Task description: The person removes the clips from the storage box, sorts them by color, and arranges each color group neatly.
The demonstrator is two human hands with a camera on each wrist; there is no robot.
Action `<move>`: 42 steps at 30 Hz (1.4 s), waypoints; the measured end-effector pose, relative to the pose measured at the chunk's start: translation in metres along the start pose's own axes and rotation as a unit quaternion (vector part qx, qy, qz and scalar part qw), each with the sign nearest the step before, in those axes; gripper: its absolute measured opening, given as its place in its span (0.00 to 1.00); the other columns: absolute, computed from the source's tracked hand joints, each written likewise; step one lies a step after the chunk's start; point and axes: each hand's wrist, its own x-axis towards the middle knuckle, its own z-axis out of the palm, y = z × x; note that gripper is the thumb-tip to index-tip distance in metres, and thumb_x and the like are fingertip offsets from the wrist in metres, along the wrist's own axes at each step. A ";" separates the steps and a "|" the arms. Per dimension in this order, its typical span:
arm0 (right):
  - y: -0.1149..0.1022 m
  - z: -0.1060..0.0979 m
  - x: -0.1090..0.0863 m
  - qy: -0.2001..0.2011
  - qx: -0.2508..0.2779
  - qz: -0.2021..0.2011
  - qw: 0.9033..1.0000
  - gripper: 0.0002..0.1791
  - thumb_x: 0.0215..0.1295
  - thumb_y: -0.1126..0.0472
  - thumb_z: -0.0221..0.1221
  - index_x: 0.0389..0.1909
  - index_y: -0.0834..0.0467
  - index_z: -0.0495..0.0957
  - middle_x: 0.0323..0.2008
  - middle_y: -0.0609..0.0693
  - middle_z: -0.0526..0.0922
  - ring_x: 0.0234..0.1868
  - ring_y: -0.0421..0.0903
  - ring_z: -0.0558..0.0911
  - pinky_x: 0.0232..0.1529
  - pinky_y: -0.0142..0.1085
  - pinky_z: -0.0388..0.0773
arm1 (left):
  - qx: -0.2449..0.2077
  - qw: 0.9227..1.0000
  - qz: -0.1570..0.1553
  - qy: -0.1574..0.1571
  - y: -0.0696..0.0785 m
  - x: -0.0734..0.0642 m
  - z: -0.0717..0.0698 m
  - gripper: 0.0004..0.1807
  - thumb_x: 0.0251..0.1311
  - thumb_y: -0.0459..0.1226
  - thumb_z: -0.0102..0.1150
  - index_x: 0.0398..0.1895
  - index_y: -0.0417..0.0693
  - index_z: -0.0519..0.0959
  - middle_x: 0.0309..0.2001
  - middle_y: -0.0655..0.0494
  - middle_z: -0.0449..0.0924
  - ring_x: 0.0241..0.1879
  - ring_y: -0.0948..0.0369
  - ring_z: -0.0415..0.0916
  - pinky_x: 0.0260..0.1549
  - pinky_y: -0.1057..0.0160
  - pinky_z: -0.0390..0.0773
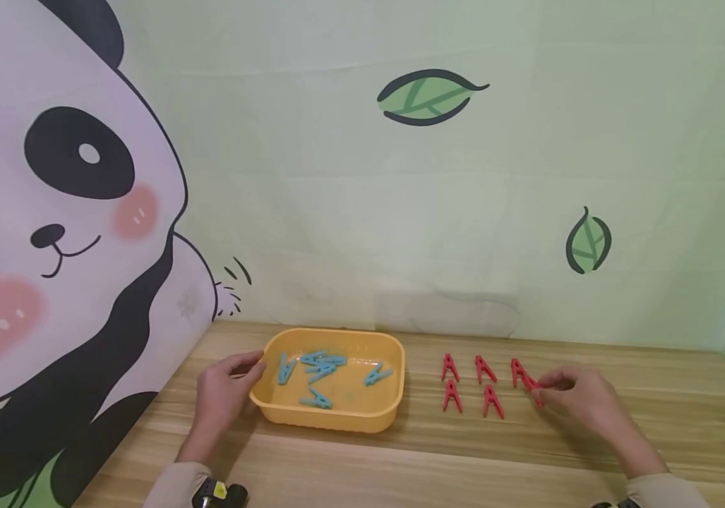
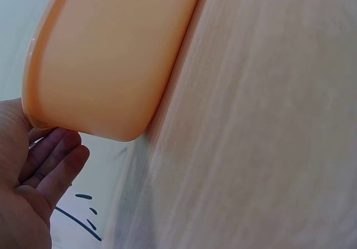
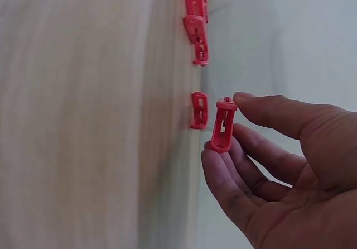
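A yellow plastic basin (image 1: 337, 419) stands on the table with several blue clothespins (image 1: 324, 364) lying inside. At the basin's left end, my left hand (image 1: 225, 388) grips the rim; in the left wrist view its fingers (image 2: 61, 168) curl below the rim's corner, and the thumb tip is hidden. To the right, my right hand (image 1: 584, 401) pinches a red clothespin (image 3: 224, 127) between thumb and fingers. Several other red clothespins (image 1: 492, 402) lie in two rows between the basin and that hand, the nearest one (image 1: 519, 372) just left of the fingertips.
The wood-grain table (image 1: 362, 469) runs back to a pale green wall cloth (image 1: 311, 212) with printed leaves. On the left, a panda print (image 1: 82, 233) covers the side cloth beside the table's edge. Both wrists wear dark straps.
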 end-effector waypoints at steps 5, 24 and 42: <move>0.003 0.005 0.000 -0.010 0.008 0.007 1.000 0.13 0.66 0.61 0.70 0.44 0.67 0.86 0.38 0.52 0.88 0.40 0.48 0.83 0.41 0.42 0.80 | -0.001 1.000 -0.001 -0.004 0.002 -0.002 -0.001 0.16 0.71 0.35 0.69 0.57 0.38 0.87 0.52 0.43 0.89 0.53 0.48 0.85 0.55 0.53 0.86; 0.009 0.014 0.003 -0.008 0.011 0.005 1.000 0.13 0.65 0.58 0.74 0.40 0.65 0.87 0.34 0.48 0.88 0.36 0.44 0.80 0.37 0.39 0.78 | -0.002 1.000 -0.010 -0.008 0.002 -0.004 -0.003 0.16 0.72 0.37 0.68 0.58 0.39 0.87 0.53 0.44 0.88 0.55 0.49 0.85 0.57 0.51 0.84; 0.010 0.015 0.003 -0.021 0.029 0.025 0.999 0.14 0.69 0.60 0.71 0.43 0.69 0.85 0.33 0.49 0.87 0.32 0.44 0.82 0.31 0.35 0.79 | -0.004 1.000 -0.002 -0.007 0.001 -0.002 -0.001 0.16 0.72 0.37 0.68 0.58 0.39 0.87 0.53 0.43 0.89 0.54 0.49 0.85 0.56 0.53 0.85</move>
